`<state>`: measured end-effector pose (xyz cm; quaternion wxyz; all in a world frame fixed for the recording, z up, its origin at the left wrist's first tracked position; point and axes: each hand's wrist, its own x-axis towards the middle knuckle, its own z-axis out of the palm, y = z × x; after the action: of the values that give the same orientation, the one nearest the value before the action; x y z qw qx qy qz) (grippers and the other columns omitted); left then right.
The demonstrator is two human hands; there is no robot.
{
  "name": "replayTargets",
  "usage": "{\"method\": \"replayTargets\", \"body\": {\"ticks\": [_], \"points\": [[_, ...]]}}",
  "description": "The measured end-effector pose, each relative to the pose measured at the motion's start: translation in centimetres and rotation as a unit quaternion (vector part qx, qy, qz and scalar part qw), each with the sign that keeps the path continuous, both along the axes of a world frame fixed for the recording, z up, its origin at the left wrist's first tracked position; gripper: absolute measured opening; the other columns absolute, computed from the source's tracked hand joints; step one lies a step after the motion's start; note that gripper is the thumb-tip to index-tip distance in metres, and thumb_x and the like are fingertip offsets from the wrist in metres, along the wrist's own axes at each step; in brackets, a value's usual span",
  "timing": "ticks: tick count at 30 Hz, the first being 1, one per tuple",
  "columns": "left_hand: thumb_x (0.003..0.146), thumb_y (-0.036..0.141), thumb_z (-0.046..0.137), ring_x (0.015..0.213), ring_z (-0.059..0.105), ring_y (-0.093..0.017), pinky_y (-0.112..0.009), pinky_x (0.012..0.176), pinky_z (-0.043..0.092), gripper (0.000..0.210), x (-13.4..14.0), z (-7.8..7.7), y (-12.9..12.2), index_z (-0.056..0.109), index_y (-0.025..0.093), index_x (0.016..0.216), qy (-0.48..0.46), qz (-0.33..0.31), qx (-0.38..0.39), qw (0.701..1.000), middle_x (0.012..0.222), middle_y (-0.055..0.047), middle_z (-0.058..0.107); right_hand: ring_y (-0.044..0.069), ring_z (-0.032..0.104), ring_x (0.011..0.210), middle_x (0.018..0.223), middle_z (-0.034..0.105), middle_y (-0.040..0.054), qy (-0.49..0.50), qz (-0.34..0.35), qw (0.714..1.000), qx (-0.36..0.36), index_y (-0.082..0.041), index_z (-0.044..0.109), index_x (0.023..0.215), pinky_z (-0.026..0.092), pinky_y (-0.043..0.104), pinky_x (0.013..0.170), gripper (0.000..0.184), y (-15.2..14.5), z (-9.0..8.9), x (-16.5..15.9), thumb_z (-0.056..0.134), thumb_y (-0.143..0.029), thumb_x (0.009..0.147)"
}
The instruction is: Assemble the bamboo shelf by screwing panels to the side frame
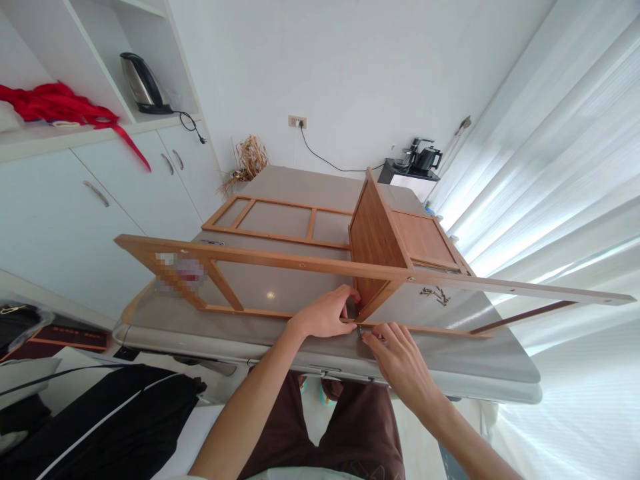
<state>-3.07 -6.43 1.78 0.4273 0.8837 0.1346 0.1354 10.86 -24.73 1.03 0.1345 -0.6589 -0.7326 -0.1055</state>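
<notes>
A long wooden side frame (270, 258) stands on its edge near the front of the table. A wooden shelf board (377, 233) meets it upright, close to its middle. My left hand (325, 315) is closed around the joint of the frame's lower rail and the board's bottom corner. At the front of that joint, my right hand (400, 357) pinches a small dark metal piece (359, 331), partly hidden by the fingers; its kind is unclear. Several loose screws (437, 295) lie on the table to the right of the board.
Behind stands a second wooden frame (280, 235), with a wooden panel (420, 237) to its right. All rest on the grey table (480, 363). A black bag (125, 413) lies at lower left. White curtains (565, 267) hang close on the right.
</notes>
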Motion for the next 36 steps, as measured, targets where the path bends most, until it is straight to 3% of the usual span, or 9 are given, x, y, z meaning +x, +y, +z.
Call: {"method": "replayTargets", "body": {"ticks": [13, 22, 36], "points": [[0.074, 0.024, 0.07, 0.075, 0.06, -0.015, -0.029, 0.07, 0.047, 0.046, 0.0, 0.2, -0.1, 0.049, 0.022, 0.114, 0.013, 0.005, -0.009, 1.0, 0.101, -0.001, 0.06, 0.019, 0.049, 0.083, 0.09, 0.057, 0.0061, 0.126, -0.004, 0.992, -0.011, -0.02, 0.064, 0.104, 0.041, 0.033, 0.075, 0.02, 0.3, 0.1, 0.3, 0.045, -0.016, 0.099], [0.074, 0.023, 0.07, 0.074, 0.06, -0.014, -0.029, 0.07, 0.047, 0.045, 0.1, 0.1, -0.1, 0.049, 0.023, 0.114, 0.003, 0.002, -0.014, 1.0, 0.103, -0.001, 0.059, 0.021, 0.049, 0.085, 0.092, 0.057, 0.0074, 0.062, 0.016, 0.998, 0.027, -0.018, 0.061, 0.1, 0.041, 0.037, 0.078, 0.015, 0.0, -0.9, 0.2, 0.048, -0.012, 0.097], [0.075, 0.023, 0.07, 0.074, 0.061, -0.014, -0.029, 0.07, 0.048, 0.045, 0.2, 0.1, -0.1, 0.049, 0.023, 0.114, 0.002, 0.007, -0.014, 1.0, 0.106, -0.001, 0.061, 0.02, 0.052, 0.085, 0.089, 0.06, 0.0061, 0.04, -0.008, 0.998, 0.053, -0.018, 0.062, 0.101, 0.041, 0.036, 0.079, 0.015, 0.0, -0.8, 0.1, 0.049, -0.013, 0.097]]}}
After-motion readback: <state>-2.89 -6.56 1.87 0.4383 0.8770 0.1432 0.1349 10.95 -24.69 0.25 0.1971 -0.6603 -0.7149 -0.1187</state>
